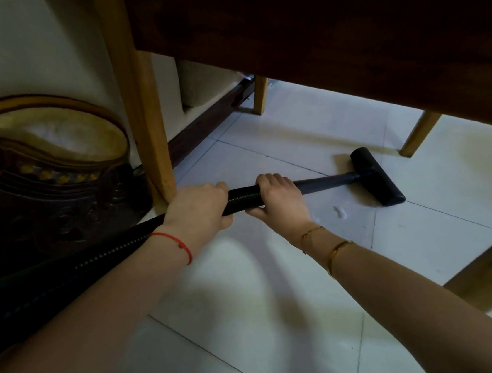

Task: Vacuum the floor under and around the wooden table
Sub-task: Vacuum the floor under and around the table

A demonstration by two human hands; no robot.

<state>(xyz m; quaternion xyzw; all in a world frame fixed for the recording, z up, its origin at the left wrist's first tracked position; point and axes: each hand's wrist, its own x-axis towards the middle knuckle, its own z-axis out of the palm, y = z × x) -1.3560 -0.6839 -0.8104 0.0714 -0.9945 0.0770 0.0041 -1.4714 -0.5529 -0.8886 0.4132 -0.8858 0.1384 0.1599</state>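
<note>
Two-part black vacuum [318,185], ribbed hose [93,259], flat head [377,176]

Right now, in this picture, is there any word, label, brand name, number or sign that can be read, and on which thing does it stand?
None: no readable text shows in this view.
Vacuum hose, wand and floor head: plain dark surfaces, no visible brand or label.
Wooden table: no marks.
Carved dark furniture on the left: ornament only, no letters.
Floor tiles: no writing.
</note>
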